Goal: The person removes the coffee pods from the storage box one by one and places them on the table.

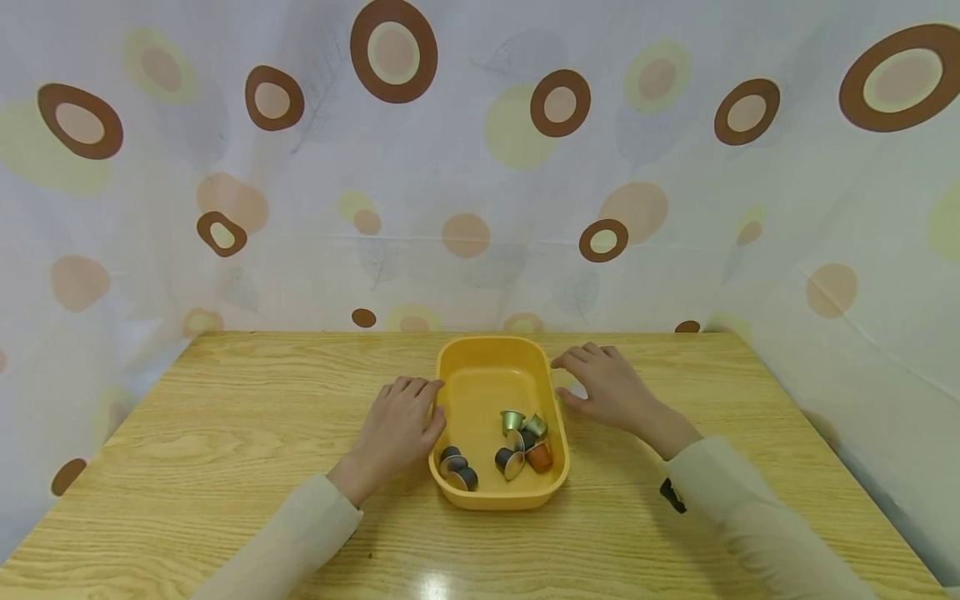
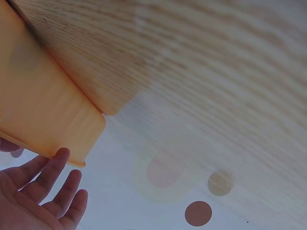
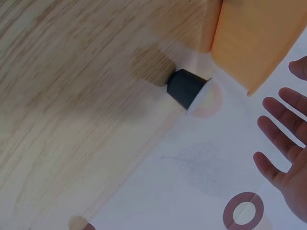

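Observation:
A yellow plastic tub (image 1: pixel 497 502) sits between the hands, with several coffee capsules inside. Two green capsules (image 1: pixel 512 422), an orange capsule (image 1: pixel 539 457) and dark capsules (image 1: pixel 508 462) lie toward its near end. My left hand (image 1: pixel 397 425) rests at the tub's left rim, its fingers loose and spread; in the left wrist view a fingertip overlaps the outer wall (image 2: pixel 57 115). Beside the right wall, my right hand (image 1: pixel 607 387) has its fingers apart and nothing gripped. A black capsule (image 3: pixel 186 90) with a pale lid lies on the table near it, outside the tub.
The wood-grain table (image 1: pixel 225 433) extends on both sides of the tub. A white patterned cloth (image 1: pixel 465 167) hangs behind the table and along its sides. Something small and black (image 1: pixel 672 495) shows under the right sleeve.

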`<state>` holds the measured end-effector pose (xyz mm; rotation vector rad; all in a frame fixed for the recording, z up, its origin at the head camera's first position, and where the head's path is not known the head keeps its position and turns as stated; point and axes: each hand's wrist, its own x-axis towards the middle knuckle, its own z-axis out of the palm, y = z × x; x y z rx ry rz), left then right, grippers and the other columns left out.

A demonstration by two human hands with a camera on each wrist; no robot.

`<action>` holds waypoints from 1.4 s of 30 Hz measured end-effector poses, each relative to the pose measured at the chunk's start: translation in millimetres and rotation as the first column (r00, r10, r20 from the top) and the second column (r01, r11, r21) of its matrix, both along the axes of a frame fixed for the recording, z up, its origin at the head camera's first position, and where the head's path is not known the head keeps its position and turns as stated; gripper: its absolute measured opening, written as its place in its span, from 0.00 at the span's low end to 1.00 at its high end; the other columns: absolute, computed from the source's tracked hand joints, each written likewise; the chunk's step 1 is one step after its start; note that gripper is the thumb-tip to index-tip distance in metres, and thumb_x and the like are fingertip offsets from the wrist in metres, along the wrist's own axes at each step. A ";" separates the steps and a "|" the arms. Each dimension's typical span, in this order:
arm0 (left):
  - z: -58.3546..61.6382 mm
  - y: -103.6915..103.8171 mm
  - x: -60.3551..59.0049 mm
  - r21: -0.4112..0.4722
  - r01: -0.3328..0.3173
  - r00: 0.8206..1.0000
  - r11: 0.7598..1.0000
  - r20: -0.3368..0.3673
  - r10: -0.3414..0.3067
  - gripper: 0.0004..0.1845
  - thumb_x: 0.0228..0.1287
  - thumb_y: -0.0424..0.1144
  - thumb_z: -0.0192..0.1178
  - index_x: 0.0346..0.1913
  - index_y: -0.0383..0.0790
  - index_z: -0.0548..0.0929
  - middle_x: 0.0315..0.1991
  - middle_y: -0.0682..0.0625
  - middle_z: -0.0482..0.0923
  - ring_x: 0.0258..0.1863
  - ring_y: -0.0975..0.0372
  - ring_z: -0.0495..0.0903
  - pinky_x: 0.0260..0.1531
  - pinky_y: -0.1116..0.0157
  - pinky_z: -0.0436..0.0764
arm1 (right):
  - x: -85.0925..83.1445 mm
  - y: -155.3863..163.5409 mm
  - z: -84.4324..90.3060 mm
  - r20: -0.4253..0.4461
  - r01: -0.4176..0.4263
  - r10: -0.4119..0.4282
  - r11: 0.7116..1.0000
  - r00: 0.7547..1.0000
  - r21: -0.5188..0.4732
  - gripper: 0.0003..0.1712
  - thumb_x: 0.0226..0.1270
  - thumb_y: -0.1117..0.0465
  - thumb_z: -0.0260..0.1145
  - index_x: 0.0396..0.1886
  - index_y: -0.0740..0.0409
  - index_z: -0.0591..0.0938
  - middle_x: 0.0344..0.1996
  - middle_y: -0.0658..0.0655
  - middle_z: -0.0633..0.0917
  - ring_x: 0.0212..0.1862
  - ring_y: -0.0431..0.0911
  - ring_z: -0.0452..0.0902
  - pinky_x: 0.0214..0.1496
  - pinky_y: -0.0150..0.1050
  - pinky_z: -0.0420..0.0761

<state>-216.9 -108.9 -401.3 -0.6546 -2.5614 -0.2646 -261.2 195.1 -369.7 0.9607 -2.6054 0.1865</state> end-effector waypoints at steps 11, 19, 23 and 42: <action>-1.0 0.0 -0.8 0.000 -0.001 1.000 1.000 -0.004 0.001 0.18 0.61 0.42 0.53 0.51 0.39 0.79 0.43 0.49 0.80 0.45 0.55 0.76 0.45 0.57 0.75 | 7.2 -20.3 -1.3 -0.004 -0.076 0.076 0.997 0.997 -0.007 0.17 0.56 0.54 0.65 0.44 0.55 0.79 0.41 0.52 0.81 0.46 0.49 0.73 0.51 0.50 0.71; -0.7 0.6 -1.2 0.003 0.003 1.000 1.000 -0.008 -0.003 0.17 0.61 0.41 0.53 0.51 0.39 0.79 0.43 0.49 0.80 0.45 0.54 0.76 0.44 0.57 0.75 | 12.7 -32.8 -5.0 0.012 -0.104 0.104 0.994 0.995 0.022 0.17 0.56 0.55 0.66 0.44 0.54 0.79 0.42 0.50 0.81 0.48 0.49 0.73 0.52 0.50 0.71; -0.1 0.9 -0.8 0.001 0.006 1.000 1.000 -0.008 -0.006 0.17 0.61 0.42 0.53 0.52 0.39 0.78 0.43 0.48 0.81 0.45 0.54 0.76 0.44 0.57 0.76 | 13.7 -36.4 -6.4 0.021 -0.139 0.138 0.990 0.990 0.025 0.15 0.56 0.56 0.65 0.44 0.54 0.79 0.42 0.50 0.81 0.48 0.48 0.74 0.54 0.52 0.70; -1.3 0.8 -0.9 0.003 0.007 1.000 1.000 -0.001 -0.007 0.18 0.61 0.42 0.53 0.52 0.39 0.78 0.44 0.48 0.80 0.45 0.54 0.76 0.46 0.56 0.75 | 10.1 -48.9 -9.8 0.061 -0.229 0.223 0.965 0.973 0.130 0.16 0.55 0.58 0.66 0.44 0.54 0.79 0.42 0.51 0.81 0.48 0.49 0.74 0.55 0.49 0.70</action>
